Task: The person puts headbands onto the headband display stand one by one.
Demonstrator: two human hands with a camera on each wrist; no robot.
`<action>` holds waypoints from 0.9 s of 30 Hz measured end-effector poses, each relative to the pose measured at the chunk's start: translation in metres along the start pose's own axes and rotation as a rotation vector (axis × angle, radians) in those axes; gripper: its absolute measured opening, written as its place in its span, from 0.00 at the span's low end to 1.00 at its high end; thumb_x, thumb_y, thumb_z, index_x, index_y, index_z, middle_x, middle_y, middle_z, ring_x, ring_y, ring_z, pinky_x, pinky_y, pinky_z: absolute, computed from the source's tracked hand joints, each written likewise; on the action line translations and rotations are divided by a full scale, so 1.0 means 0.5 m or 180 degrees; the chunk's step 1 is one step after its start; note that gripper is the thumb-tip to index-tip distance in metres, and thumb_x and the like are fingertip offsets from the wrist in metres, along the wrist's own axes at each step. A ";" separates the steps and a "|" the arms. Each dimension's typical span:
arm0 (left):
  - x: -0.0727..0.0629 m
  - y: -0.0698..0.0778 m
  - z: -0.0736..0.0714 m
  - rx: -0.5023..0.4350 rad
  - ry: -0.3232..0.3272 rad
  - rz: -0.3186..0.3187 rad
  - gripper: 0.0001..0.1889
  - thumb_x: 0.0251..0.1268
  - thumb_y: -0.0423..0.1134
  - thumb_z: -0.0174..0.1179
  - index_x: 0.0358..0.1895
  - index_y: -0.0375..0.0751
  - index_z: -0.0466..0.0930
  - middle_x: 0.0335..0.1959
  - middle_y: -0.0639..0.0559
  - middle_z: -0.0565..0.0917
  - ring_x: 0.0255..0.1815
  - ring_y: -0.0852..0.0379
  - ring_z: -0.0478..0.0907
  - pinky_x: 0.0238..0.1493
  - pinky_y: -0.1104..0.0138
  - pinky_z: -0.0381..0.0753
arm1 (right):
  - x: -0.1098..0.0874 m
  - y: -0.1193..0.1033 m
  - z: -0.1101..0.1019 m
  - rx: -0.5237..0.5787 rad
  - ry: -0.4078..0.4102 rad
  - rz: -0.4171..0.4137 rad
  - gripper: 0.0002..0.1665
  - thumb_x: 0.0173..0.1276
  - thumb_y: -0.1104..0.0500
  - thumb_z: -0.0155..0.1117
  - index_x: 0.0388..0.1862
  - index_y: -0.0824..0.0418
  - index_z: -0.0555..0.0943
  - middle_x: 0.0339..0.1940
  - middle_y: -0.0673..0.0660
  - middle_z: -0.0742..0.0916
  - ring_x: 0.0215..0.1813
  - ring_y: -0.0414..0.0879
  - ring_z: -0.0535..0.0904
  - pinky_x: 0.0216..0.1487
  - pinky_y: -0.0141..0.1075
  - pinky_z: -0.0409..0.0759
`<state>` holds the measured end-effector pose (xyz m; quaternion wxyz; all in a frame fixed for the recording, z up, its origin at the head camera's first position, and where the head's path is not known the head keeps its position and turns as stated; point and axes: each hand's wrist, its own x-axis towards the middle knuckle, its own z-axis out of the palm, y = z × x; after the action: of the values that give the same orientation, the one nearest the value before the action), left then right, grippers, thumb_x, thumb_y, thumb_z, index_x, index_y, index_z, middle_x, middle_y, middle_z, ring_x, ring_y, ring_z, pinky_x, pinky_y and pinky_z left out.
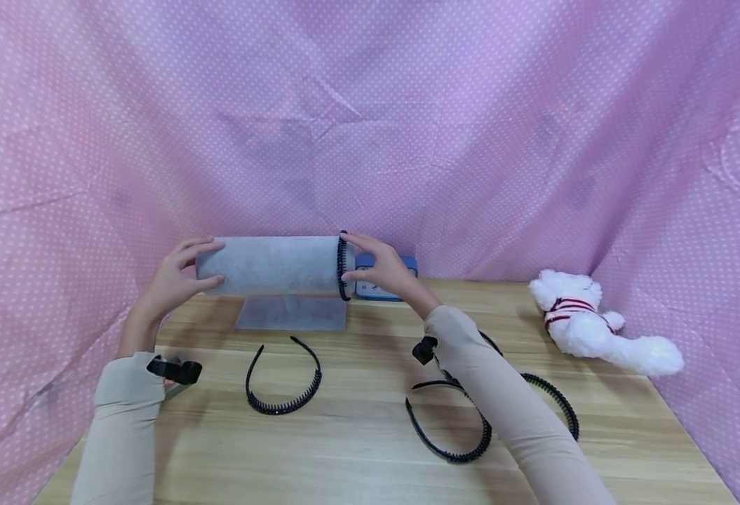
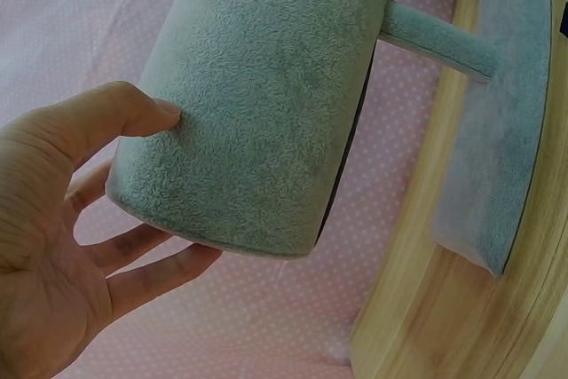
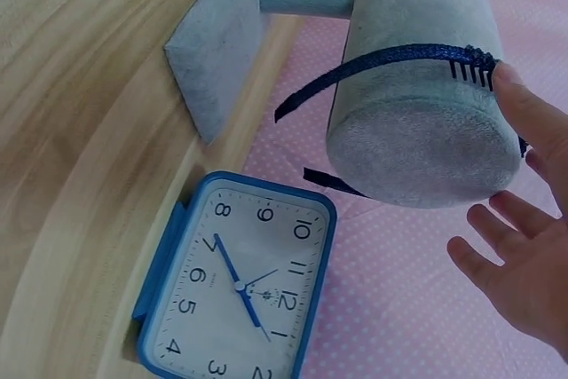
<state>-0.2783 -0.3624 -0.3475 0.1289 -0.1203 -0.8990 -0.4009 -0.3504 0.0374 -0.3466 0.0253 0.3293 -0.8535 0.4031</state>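
A grey velvety headband display stand (image 1: 268,263), a horizontal roll on a post with a flat base, stands at the back of the table. My left hand (image 1: 177,277) grips the roll's left end; in the left wrist view the thumb presses its side and fingertips meet the end's edge. Around the roll's right end sits a black toothed headband (image 1: 342,266), its two tips sticking out beyond the roll in the right wrist view. My right hand (image 1: 379,266) holds this headband between thumb and index finger, the other fingers spread beside the roll's end (image 3: 426,153).
A blue-framed clock (image 3: 266,264) stands behind my right hand. One black headband (image 1: 281,409) lies in front of the stand; others, including this headband (image 1: 464,457), lie partly under my right forearm. A white plush toy (image 1: 581,340) lies at the right. Pink dotted cloth (image 1: 370,140) surrounds the table.
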 end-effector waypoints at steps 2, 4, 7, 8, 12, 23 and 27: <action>0.000 0.000 0.000 0.0017 0.0000 0.0032 0.33 0.64 0.31 0.70 0.73 0.36 0.70 0.78 0.37 0.60 0.72 0.31 0.61 0.53 0.83 0.66 | 0.003 -0.003 0.000 -0.0014 -0.0060 -0.0005 0.49 0.62 0.52 0.77 0.80 0.47 0.66 0.81 0.54 0.68 0.82 0.53 0.60 0.78 0.55 0.67; 0.000 0.000 0.000 0.0026 0.0007 0.0032 0.34 0.64 0.31 0.70 0.73 0.36 0.70 0.78 0.37 0.60 0.72 0.31 0.62 0.53 0.82 0.66 | 0.007 -0.009 -0.001 -0.0052 -0.0116 -0.0016 0.49 0.62 0.52 0.77 0.80 0.47 0.66 0.82 0.54 0.67 0.82 0.53 0.60 0.78 0.55 0.66; 0.000 0.002 0.001 0.0034 0.0019 -0.0009 0.34 0.64 0.31 0.70 0.73 0.37 0.70 0.78 0.38 0.61 0.72 0.32 0.62 0.52 0.84 0.66 | 0.012 -0.018 -0.001 -0.0130 -0.0173 -0.0006 0.48 0.62 0.52 0.77 0.79 0.47 0.67 0.82 0.54 0.67 0.83 0.53 0.59 0.78 0.54 0.65; -0.001 0.003 0.001 0.0027 0.0022 -0.0009 0.34 0.64 0.31 0.70 0.73 0.37 0.70 0.78 0.38 0.61 0.72 0.32 0.63 0.51 0.86 0.66 | 0.014 -0.021 0.000 -0.0152 -0.0186 -0.0006 0.47 0.62 0.52 0.77 0.79 0.48 0.68 0.82 0.54 0.67 0.83 0.52 0.59 0.79 0.53 0.65; -0.002 0.004 0.003 0.0000 0.0022 0.0047 0.33 0.64 0.31 0.70 0.73 0.35 0.70 0.78 0.36 0.60 0.71 0.28 0.63 0.48 0.89 0.66 | 0.020 -0.033 0.005 -0.0188 -0.0214 0.0006 0.46 0.62 0.52 0.78 0.77 0.47 0.69 0.82 0.54 0.67 0.83 0.52 0.58 0.80 0.53 0.64; -0.006 0.004 0.002 -0.0045 0.0008 0.0047 0.32 0.66 0.34 0.69 0.73 0.38 0.71 0.78 0.37 0.61 0.72 0.30 0.62 0.52 0.85 0.69 | 0.053 -0.054 0.041 -0.0615 -0.0283 -0.0173 0.47 0.60 0.48 0.78 0.78 0.47 0.69 0.79 0.53 0.72 0.82 0.51 0.60 0.84 0.50 0.54; -0.007 0.004 0.001 -0.0055 0.0021 0.0038 0.32 0.66 0.33 0.69 0.73 0.38 0.71 0.78 0.38 0.61 0.72 0.31 0.61 0.50 0.88 0.67 | 0.060 -0.068 0.051 -0.0800 -0.0266 -0.0184 0.47 0.61 0.45 0.77 0.78 0.47 0.69 0.79 0.52 0.72 0.81 0.49 0.62 0.85 0.50 0.48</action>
<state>-0.2746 -0.3612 -0.3478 0.1332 -0.1254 -0.8943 -0.4083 -0.3483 -0.0124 -0.3317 0.0423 0.3645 -0.8877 0.2779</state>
